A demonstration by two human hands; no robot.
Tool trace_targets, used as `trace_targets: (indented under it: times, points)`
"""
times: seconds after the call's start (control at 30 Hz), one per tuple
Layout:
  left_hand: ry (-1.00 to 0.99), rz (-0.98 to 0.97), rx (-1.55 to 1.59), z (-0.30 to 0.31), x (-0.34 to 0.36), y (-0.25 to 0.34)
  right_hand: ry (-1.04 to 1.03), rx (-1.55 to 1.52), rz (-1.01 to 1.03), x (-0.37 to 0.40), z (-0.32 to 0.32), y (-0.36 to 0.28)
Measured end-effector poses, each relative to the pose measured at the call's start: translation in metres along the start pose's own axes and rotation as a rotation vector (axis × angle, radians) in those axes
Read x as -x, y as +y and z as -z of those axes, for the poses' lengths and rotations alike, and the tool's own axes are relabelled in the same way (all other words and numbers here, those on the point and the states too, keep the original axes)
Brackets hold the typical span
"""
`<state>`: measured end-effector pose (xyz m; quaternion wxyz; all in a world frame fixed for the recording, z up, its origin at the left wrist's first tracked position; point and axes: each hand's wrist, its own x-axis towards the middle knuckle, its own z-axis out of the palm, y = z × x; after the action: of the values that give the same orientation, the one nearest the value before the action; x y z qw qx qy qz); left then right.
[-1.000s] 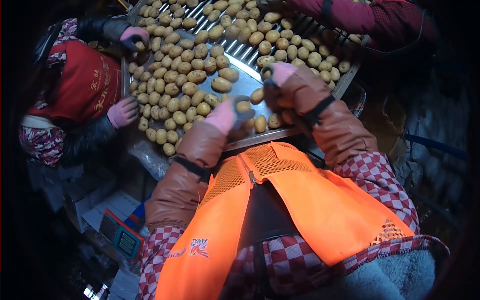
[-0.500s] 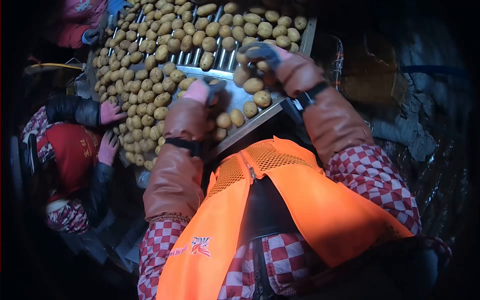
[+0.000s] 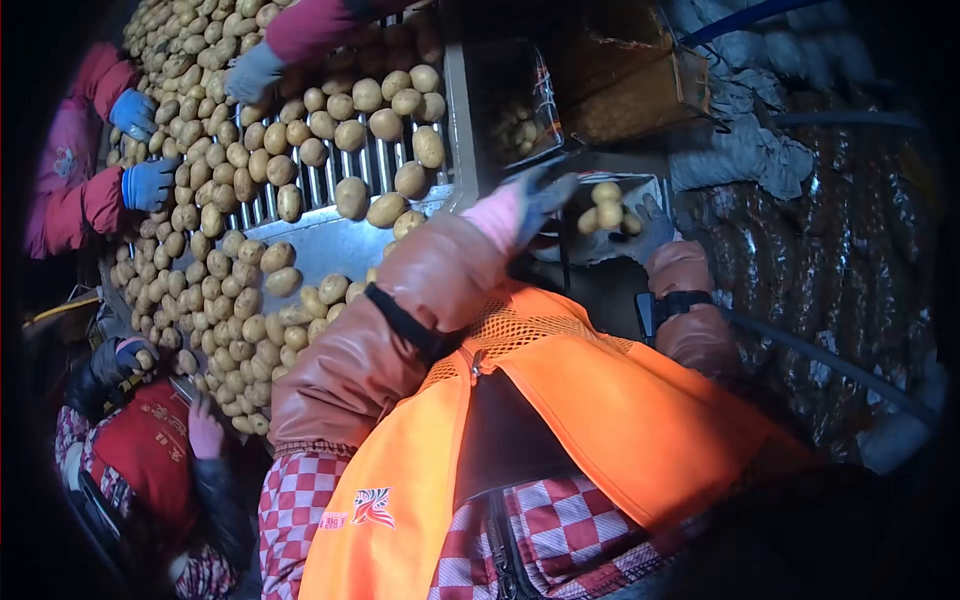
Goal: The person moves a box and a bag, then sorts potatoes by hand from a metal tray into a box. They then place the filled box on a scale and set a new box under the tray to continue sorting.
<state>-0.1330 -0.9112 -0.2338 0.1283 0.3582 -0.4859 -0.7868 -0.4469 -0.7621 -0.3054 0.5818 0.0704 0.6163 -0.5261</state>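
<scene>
My left hand, in a pink and dark glove, is stretched over the left side of a light-lined container, its fingers apart and holding nothing. At the container's right side is my right hand, gloved, with its fingers spread and nothing seen in them. Several potatoes are between the two hands, over or inside the container; whether they are falling or resting I cannot tell. Left of my left arm, many potatoes cover a roller table with a metal edge.
Gloved hands of co-workers reach onto the table at the top and left. Another person in a red apron is at lower left. A cardboard box stands beyond the container. Filled sacks lie at right.
The view has turned right. Both my hands have moved from the potatoes on the table to the container at the right. A co-worker's arm now reaches in at the top.
</scene>
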Motion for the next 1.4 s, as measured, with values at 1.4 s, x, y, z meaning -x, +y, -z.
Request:
trace_targets:
  times: [1.4]
  points:
    - [1.372,0.362,-1.077,0.185,0.338,-0.247,-1.053,1.556,0.342,0.106,-0.377,0.242]
